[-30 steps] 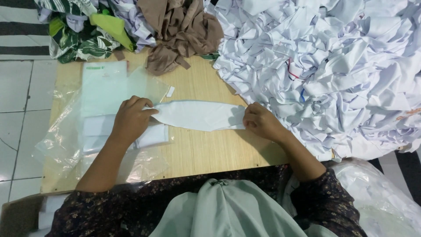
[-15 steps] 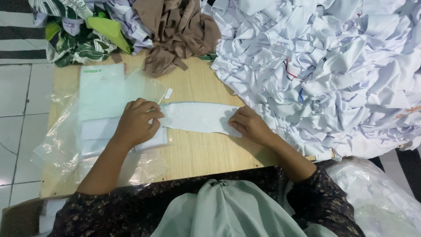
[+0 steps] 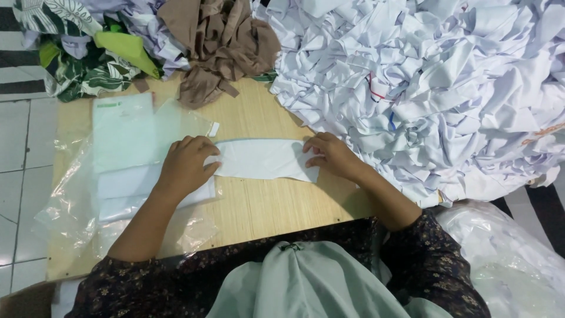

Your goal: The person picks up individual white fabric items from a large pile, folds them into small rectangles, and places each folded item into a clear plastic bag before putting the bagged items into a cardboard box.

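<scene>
A flat white cloth piece (image 3: 263, 159) lies across the middle of a wooden table (image 3: 276, 206). My left hand (image 3: 187, 165) presses down on its left end, fingers curled over the edge. My right hand (image 3: 331, 154) rests on its right end, fingertips pinching the cloth's edge. Under my left hand lie clear plastic bags (image 3: 126, 171) holding folded white fabric.
A big heap of crumpled white garments (image 3: 435, 88) covers the table's right side. Brown cloth (image 3: 220, 44) and green patterned fabric (image 3: 82, 53) are piled at the far edge. Tiled floor (image 3: 20, 171) shows at left; a plastic bag (image 3: 506, 259) sits lower right.
Both hands have drawn closer together along the white cloth piece, which now looks shorter and folded; my right hand slid leftward.
</scene>
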